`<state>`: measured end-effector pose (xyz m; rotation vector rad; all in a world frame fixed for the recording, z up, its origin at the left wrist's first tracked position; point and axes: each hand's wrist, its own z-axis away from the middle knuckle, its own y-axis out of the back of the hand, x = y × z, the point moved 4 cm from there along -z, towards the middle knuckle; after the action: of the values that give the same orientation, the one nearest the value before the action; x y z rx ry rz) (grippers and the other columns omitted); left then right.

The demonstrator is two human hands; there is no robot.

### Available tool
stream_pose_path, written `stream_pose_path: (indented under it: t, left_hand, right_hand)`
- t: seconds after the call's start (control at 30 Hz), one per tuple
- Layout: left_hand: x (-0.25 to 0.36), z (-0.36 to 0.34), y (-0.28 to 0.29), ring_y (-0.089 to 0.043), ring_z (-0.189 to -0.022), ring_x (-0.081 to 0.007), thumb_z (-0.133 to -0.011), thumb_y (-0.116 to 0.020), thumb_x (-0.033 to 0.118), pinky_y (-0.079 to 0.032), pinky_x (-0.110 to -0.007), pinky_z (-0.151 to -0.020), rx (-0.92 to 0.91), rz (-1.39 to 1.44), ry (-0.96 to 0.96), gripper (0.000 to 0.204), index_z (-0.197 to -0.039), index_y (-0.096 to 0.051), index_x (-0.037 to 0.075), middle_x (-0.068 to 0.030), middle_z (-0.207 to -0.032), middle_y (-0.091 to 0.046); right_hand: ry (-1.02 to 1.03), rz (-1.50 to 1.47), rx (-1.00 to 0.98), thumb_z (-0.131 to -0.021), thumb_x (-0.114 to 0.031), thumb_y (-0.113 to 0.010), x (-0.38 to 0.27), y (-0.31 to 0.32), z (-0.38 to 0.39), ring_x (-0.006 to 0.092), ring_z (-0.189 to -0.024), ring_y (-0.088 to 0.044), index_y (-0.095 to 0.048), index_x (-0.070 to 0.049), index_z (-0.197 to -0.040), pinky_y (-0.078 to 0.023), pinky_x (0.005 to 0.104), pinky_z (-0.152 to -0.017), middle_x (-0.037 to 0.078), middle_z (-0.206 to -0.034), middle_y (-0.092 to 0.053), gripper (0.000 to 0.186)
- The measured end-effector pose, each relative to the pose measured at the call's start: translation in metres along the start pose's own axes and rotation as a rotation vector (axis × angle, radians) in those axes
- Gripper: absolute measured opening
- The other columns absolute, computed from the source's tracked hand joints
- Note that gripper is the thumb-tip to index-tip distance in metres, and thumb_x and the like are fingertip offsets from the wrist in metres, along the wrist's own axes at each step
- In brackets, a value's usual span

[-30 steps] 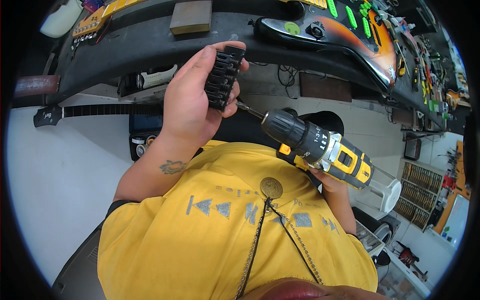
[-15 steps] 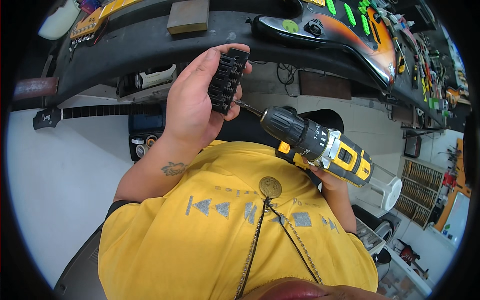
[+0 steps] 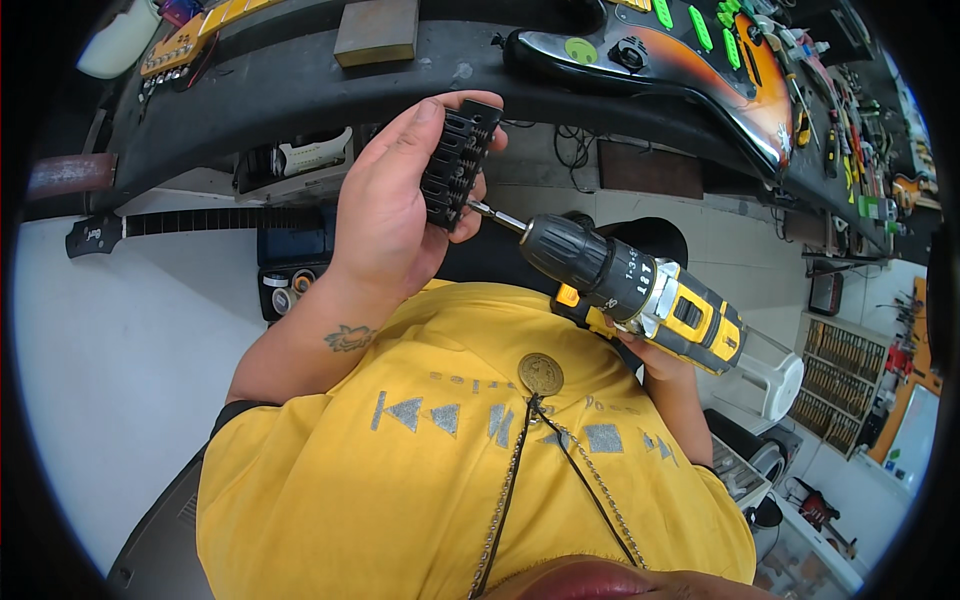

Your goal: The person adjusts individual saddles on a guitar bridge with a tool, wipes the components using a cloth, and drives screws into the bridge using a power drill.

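My left hand (image 3: 385,205) is closed round a black guitar bridge (image 3: 460,160), a block with a row of saddles, held up in front of my chest. My right hand (image 3: 655,355) grips a yellow and black cordless drill (image 3: 640,285) from below; the drill's body hides most of its fingers. The bit (image 3: 500,215) in the drill's chuck points up and left, its tip at the lower right edge of the bridge. Whether the tip sits in a screw is too small to tell.
Across the top runs a dark workbench (image 3: 470,90). On it lie a sunburst electric guitar body (image 3: 690,95), a rectangular block (image 3: 377,33), a guitar headstock (image 3: 178,55) and several tools at the right. A dark guitar neck (image 3: 210,222) lies left of my arm.
My left hand and the bridge have shifted very slightly to the right. The drill stays almost in place, and its bit appears turned.
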<state>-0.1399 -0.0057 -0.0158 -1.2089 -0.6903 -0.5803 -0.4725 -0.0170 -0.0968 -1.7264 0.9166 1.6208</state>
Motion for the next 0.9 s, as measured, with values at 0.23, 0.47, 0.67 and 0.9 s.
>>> stream_pose_path:
  t: [0.23, 0.47, 0.67, 0.9]
  left_hand:
    - [0.0000, 0.0007, 0.0017, -0.053, -0.070, -0.0106, -0.116, -0.039, 0.038, -0.043, -0.022, -0.049, 0.023, -0.019, -0.001, 0.048, -0.141, -0.057, 0.001, -0.0116, -0.114, -0.065]
    - [0.0000, 0.0000, 0.0013, -0.055, -0.072, -0.0101, -0.117, -0.040, 0.040, -0.046, -0.023, -0.052, 0.017, -0.054, -0.042, 0.049, -0.141, -0.056, 0.001, -0.0106, -0.115, -0.066]
    - [0.0007, 0.0004, 0.0003, -0.056, -0.074, -0.0091, -0.117, -0.040, 0.040, -0.046, -0.023, -0.054, -0.004, -0.110, -0.081, 0.049, -0.142, -0.056, 0.001, -0.0101, -0.116, -0.066]
    - [0.0020, 0.0002, -0.0001, -0.055, -0.074, -0.0086, -0.117, -0.040, 0.040, -0.046, -0.022, -0.054, -0.004, -0.131, -0.093, 0.050, -0.142, -0.056, 0.001, -0.0095, -0.116, -0.066]
  right_hand:
    - [0.054, 0.027, 0.006, -0.084, 0.001, -0.084, -0.0079, -0.0026, -0.0067, 0.0167, -0.101, -0.068, -0.058, -0.008, -0.142, -0.058, 0.0331, -0.089, 0.007, -0.123, -0.068, 0.064]
    - [-0.007, 0.047, 0.000, -0.087, -0.002, -0.082, -0.0025, -0.0053, -0.0028, 0.0160, -0.095, -0.066, -0.055, -0.007, -0.142, -0.055, 0.0321, -0.083, 0.007, -0.116, -0.069, 0.062]
    - [0.004, 0.060, -0.032, -0.088, -0.002, -0.082, -0.0051, -0.0027, -0.0044, 0.0163, -0.092, -0.066, -0.055, -0.007, -0.142, -0.055, 0.0329, -0.083, 0.007, -0.113, -0.069, 0.061]
    - [-0.005, 0.072, -0.030, -0.088, -0.001, -0.082, -0.0055, -0.0019, -0.0044, 0.0163, -0.092, -0.066, -0.055, -0.007, -0.142, -0.055, 0.0331, -0.083, 0.007, -0.113, -0.069, 0.061]
